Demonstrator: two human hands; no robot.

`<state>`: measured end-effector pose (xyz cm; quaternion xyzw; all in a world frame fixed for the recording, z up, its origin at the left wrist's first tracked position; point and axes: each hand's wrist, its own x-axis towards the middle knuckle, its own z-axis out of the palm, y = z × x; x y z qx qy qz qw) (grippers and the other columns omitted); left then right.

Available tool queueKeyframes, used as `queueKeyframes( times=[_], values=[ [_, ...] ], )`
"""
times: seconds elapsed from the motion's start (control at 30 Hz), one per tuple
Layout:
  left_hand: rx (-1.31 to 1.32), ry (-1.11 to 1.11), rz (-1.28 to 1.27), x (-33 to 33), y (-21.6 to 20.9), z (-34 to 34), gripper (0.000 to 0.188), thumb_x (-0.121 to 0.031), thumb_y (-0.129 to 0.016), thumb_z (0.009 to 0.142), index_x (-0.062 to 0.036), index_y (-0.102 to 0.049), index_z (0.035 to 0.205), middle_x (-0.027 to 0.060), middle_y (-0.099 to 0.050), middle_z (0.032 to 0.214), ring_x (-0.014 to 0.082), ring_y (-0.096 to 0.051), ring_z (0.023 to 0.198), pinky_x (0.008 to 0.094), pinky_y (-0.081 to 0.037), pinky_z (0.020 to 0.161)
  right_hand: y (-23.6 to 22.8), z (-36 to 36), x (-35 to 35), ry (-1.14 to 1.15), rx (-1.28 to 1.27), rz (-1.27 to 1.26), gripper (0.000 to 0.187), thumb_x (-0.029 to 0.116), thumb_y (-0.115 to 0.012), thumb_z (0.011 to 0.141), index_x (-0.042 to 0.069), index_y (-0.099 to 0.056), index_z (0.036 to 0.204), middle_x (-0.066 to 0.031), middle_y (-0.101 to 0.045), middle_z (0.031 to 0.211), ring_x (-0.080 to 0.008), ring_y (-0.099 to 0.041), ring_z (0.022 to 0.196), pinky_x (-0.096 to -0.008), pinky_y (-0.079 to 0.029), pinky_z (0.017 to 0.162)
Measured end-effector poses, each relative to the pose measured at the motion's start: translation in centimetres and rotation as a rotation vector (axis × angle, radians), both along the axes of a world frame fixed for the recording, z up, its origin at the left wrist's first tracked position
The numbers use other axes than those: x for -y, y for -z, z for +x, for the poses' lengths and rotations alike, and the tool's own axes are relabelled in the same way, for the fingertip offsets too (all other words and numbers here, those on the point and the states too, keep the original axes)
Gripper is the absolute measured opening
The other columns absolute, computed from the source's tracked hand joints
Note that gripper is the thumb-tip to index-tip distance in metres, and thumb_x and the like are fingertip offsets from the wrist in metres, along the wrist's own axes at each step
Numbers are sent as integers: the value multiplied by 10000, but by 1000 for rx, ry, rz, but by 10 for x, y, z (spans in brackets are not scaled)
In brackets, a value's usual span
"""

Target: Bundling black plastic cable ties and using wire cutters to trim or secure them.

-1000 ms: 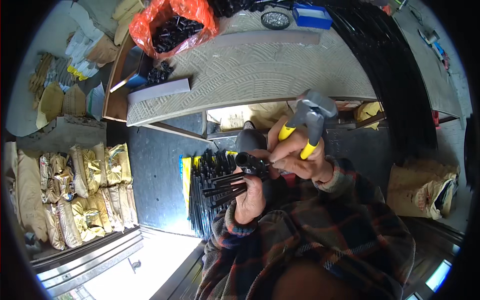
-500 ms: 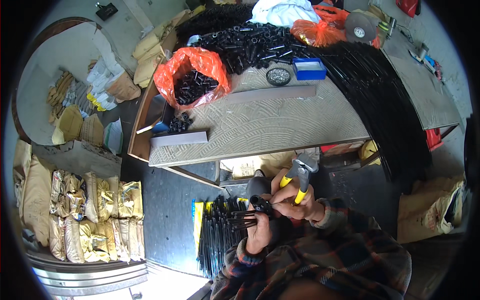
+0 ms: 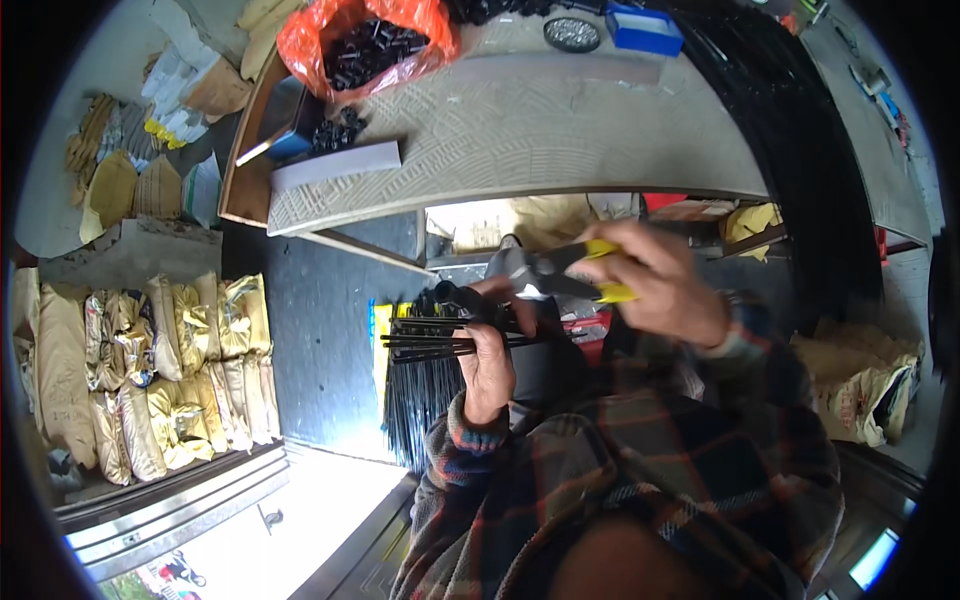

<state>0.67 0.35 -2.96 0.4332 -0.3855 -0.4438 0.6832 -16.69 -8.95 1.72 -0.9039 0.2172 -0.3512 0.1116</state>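
Now the right hand (image 3: 668, 287), wrapped round yellow-handled pincers (image 3: 546, 273), has swung them within reach of the left hand's (image 3: 487, 372) clasped black rods (image 3: 424, 342).

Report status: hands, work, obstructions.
Left hand clasping thin black rods, black tube beside them. Right hand gripping yellow-handled pliers. No obstruction evident.

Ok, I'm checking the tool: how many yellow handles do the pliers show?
2: the upper handle and, below it in the picture, the lower handle, both on the pliers in the right hand, which partly hides them.
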Motion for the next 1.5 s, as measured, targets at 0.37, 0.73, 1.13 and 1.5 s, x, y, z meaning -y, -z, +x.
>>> queueKeyframes(
  times=[0.37, 0.73, 1.13, 1.5],
  values=[
    [145, 84, 207, 0, -9, -6, 818, -767, -341, 736, -16, -486, 1027, 26, -511, 691, 92, -478, 601, 225, -372, 536, -8, -33, 10, 12, -482, -347, 149, 130, -595, 747, 64, -595, 881, -70, -502, 1114, -221, -562, 897, -379, -467, 800],
    [143, 128, 140, 5, -8, -5, 874, -754, -366, 717, 27, -464, 1095, 44, -514, 677, 111, -484, 589, 249, -405, 552, -38, -24, 14, 136, -645, -652, 231, 185, -530, 791, 71, -581, 986, -40, -481, 1145, -211, -515, 985, -441, -368, 939],
    [286, 100, 136, 1, -4, 0, 657, -573, -359, 871, 34, -481, 1091, 106, -509, 899, 140, -496, 702, 274, -430, 603, -11, -23, 7, -57, -505, -250, 215, 106, -597, 735, 46, -542, 934, -103, -457, 1023, -260, -511, 885, -378, -435, 759],
    [-12, 368, 26, -11, 11, 6, 767, -692, -314, 795, 5, -466, 1077, 15, -471, 662, 99, -434, 622, 256, -363, 613, -53, -29, 33, -633, -603, 978, 263, -13, -573, 745, 23, -421, 956, -87, -575, 827, -196, -600, 662, -322, -449, 560]
  ],
)
